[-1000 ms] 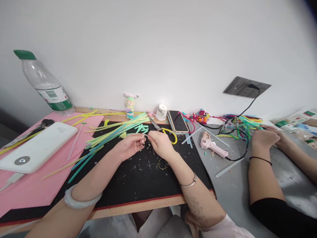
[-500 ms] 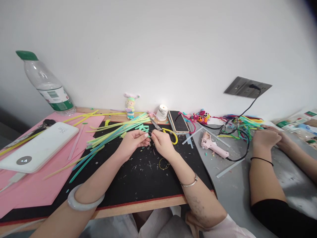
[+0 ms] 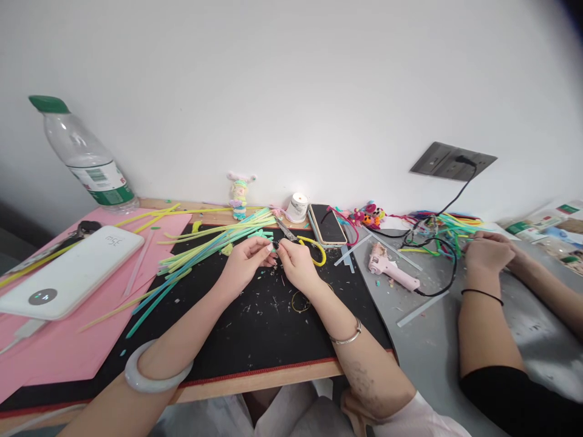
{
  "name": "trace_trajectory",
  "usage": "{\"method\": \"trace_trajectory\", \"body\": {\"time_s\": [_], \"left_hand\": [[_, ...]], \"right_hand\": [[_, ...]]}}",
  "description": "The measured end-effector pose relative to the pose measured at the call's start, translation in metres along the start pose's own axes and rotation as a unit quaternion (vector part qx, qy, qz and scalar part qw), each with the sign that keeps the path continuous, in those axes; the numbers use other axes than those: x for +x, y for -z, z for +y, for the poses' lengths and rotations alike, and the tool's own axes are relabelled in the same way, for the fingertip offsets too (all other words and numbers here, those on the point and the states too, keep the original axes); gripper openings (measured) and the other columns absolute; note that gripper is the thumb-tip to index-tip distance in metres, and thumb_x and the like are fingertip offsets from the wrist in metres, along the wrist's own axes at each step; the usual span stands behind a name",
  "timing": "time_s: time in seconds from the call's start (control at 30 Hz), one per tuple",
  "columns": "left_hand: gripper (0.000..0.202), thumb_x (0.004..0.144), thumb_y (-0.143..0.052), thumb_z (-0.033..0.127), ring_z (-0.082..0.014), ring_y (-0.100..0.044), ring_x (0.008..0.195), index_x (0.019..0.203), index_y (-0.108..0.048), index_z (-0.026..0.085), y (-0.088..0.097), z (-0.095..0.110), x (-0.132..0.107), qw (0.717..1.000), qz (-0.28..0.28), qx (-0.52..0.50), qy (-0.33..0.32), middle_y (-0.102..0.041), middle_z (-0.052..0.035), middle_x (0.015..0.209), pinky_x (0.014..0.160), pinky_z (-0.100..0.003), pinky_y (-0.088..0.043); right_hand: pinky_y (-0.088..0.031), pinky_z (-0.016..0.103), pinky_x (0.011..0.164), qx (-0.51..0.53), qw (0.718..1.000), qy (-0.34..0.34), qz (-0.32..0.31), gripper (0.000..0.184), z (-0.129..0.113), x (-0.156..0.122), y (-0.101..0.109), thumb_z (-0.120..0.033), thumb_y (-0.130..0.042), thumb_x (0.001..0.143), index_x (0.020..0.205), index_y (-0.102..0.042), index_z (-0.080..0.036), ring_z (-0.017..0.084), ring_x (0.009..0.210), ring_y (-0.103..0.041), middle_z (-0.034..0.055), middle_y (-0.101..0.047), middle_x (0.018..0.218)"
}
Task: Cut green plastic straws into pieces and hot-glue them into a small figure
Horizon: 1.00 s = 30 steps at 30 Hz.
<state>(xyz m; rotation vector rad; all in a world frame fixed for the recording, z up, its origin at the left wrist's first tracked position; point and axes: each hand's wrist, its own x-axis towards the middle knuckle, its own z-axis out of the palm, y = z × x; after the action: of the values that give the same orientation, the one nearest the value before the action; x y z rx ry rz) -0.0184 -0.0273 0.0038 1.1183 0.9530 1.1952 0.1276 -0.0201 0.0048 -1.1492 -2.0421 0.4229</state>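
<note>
Left hand (image 3: 248,258) and right hand (image 3: 296,262) meet fingertip to fingertip above the black desk mat (image 3: 264,328), each drawn into a narrow pinch on what appears to be one small green piece (image 3: 274,248). Only a sliver of it shows between the fingers (the rest is covered, so its full shape cannot be told). It is held up in front of the scissors (image 3: 313,245), near the cut green bits (image 3: 259,233) and the bundle of chenille stems (image 3: 200,247), and its colour suggests it came from the same stock.

If so, it should weigh next to nothing and feel soft and fuzzy outside, with a thin bendable core that keeps whatever curve it is given. Slipping seems unlikely; squashing the pile or kinking the core looks the bigger risk. Something this short leaves little to grip, so opposite ends, lightly pinched between thumb and forefinger, would be the sensible hold, clear of any cut tip where wire might prick.
</note>
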Motion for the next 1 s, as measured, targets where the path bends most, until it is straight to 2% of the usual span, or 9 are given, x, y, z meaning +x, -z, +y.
{"method": "trace_trajectory", "body": {"time_s": [0.33, 0.47, 0.63, 0.73, 0.8, 0.9, 1.0], "left_hand": [[0.02, 0.069, -0.067, 0.035, -0.0134, -0.057, 0.053, 0.07, -0.062, 0.015, 0.005, -0.005, 0.004, 0.997, 0.019, 0.067, -0.036, -0.061, -0.0014, 0.057, 0.058, -0.027, -0.047], [0.022, 0.069, -0.068, 0.036, -0.0129, -0.058, 0.058, 0.074, -0.061, 0.015, 0.002, -0.004, 0.003, 0.999, 0.009, 0.032, -0.018, -0.061, -0.0008, 0.061, 0.062, -0.028, -0.049], [0.032, 0.067, -0.07, 0.037, -0.0125, -0.058, 0.066, 0.091, -0.063, 0.017, -0.001, -0.001, 0.0, 0.999, -0.002, -0.033, 0.021, -0.062, -0.001, 0.073, 0.07, -0.029, -0.05], [0.03, 0.065, -0.072, 0.036, -0.0108, -0.056, 0.067, 0.085, -0.064, 0.016, 0.0, 0.0, -0.001, 0.998, 0.002, -0.055, 0.03, -0.061, -0.0006, 0.074, 0.07, -0.026, -0.048], [0.027, 0.065, -0.071, 0.037, -0.0106, -0.056, 0.069, 0.08, -0.063, 0.016, 0.001, 0.0, 0.0, 0.998, 0.027, -0.056, 0.023, -0.06, -0.0001, 0.074, 0.07, -0.025, -0.048], [0.028, 0.066, -0.07, 0.038, -0.0135, -0.059, 0.081, 0.082, -0.061, 0.018, 0.003, 0.0, 0.001, 0.995, 0.065, -0.069, 0.009, -0.063, -0.0015, 0.084, 0.075, -0.027, -0.048], [0.029, 0.068, -0.069, 0.039, -0.0171, -0.061, 0.092, 0.084, -0.059, 0.017, 0.004, 0.001, 0.002, 0.993, 0.061, -0.097, 0.02, -0.065, -0.0048, 0.094, 0.083, -0.032, -0.047]], "right_hand": [[-0.026, 0.023, 0.052, 0.031, 0.999, -0.013, -0.015, 0.034, -0.002, 0.0, -0.002, -0.029, -0.035, 0.09, 0.058, -0.036, -0.019, 0.009, 0.048, -0.034, -0.0043, -0.037, 0.051], [-0.026, 0.022, 0.052, 0.042, 0.999, -0.022, -0.002, 0.035, 0.0, 0.001, -0.003, -0.031, -0.035, 0.09, 0.058, -0.036, -0.019, 0.009, 0.049, -0.035, -0.0042, -0.036, 0.052], [-0.028, 0.022, 0.052, 0.067, 0.997, -0.036, 0.005, 0.035, 0.003, 0.0, -0.004, -0.036, -0.032, 0.092, 0.063, -0.041, -0.018, 0.009, 0.052, -0.037, -0.0034, -0.039, 0.056], [-0.03, 0.022, 0.054, 0.075, 0.996, -0.022, -0.033, 0.035, 0.002, -0.001, -0.002, -0.036, -0.03, 0.093, 0.066, -0.043, -0.018, 0.01, 0.054, -0.04, -0.0024, -0.044, 0.059], [-0.031, 0.023, 0.056, 0.058, 0.997, -0.015, -0.048, 0.035, 0.0, -0.001, 0.002, -0.035, -0.03, 0.093, 0.068, -0.045, -0.018, 0.011, 0.055, -0.042, -0.0019, -0.046, 0.059], [-0.031, 0.023, 0.058, 0.016, 0.999, -0.021, -0.024, 0.034, 0.0, 0.001, 0.013, -0.034, -0.031, 0.093, 0.069, -0.048, -0.018, 0.012, 0.057, -0.045, -0.0008, -0.049, 0.06], [-0.03, 0.023, 0.056, -0.023, 0.997, -0.05, 0.046, 0.032, 0.004, 0.004, 0.032, -0.034, -0.034, 0.092, 0.069, -0.05, -0.018, 0.012, 0.056, -0.044, -0.0006, -0.051, 0.06]]}}
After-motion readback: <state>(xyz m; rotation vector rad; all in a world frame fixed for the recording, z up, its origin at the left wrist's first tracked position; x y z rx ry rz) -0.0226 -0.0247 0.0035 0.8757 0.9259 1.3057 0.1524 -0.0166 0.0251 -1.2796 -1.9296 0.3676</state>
